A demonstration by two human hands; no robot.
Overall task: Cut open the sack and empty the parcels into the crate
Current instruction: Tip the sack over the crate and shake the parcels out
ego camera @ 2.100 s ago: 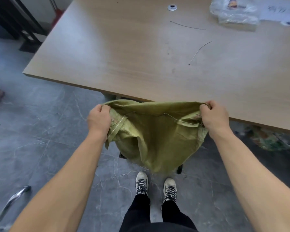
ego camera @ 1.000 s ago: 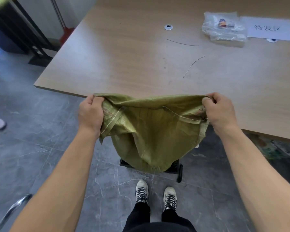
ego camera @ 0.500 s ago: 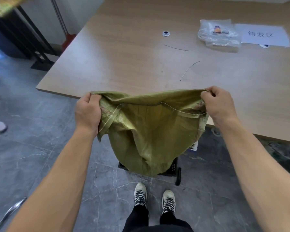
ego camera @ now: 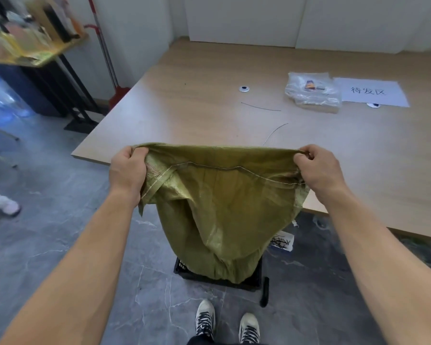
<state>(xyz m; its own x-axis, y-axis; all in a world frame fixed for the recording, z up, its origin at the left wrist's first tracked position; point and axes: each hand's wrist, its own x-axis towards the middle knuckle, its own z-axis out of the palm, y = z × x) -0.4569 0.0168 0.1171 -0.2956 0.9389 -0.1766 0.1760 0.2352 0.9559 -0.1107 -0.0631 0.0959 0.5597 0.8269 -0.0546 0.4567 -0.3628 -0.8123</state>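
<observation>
- Sack (ego camera: 224,207), olive green, hangs upside down over a black crate (ego camera: 255,278) on the floor.
- Left hand (ego camera: 127,171) and right hand (ego camera: 320,170) each clench a corner of it.

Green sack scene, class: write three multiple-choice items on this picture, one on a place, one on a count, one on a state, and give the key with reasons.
1. Where is the black crate?
A. on the table
B. on the floor under the hanging sack
C. on the shelf

2. How many hands grip the sack?
A. none
B. one
C. two

3. How is the sack held?
A. lying flat on the table
B. lifted, its lower end at the crate
C. rolled up under an arm

Key:
1 B: the crate's edges show on the grey floor beneath the sack.
2 C: the left hand and the right hand each clutch an upper corner.
3 B: it hangs in front of the table.
</observation>
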